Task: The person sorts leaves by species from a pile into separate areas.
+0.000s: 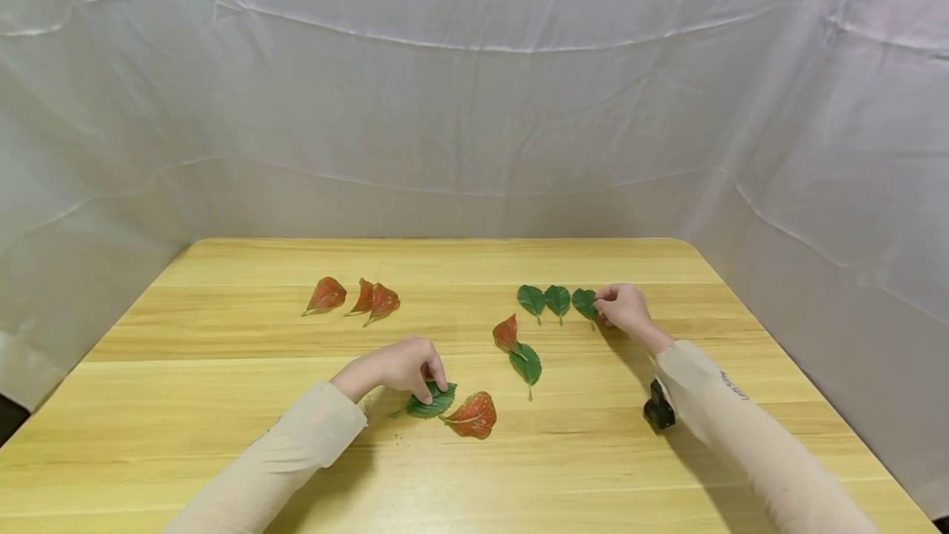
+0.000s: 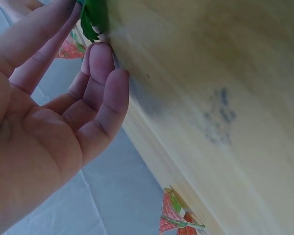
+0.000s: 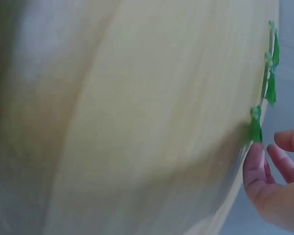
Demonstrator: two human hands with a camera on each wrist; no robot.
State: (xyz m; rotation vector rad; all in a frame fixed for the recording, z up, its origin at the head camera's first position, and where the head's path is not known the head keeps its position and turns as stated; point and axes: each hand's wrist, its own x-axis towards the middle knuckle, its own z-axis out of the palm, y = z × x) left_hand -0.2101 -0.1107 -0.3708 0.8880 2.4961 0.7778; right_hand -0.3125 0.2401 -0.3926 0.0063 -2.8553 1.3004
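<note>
Leaf (image 1: 430,409) pinched in left fingers (image 1: 438,371) — right fingers (image 1: 605,306) pinch another green leaf (image 1: 582,302).

Beyond the far edge of the desk (image 1: 148,419), whose far corners are curving round, I am facing a pale grey sheet (image 1: 474,122) that is hanging creased and running on past the left and right edges, picking up a faint pink tint high on the right. Outside the left edge a dark patch (image 1: 11,419) is showing, too little of it to name. On the striped wood, well in from the left edge, I am seeing tiny reddish specks (image 1: 398,438), and the left wrist view is giving me blurred dark marks (image 2: 220,117), possibly the same ones.
</note>
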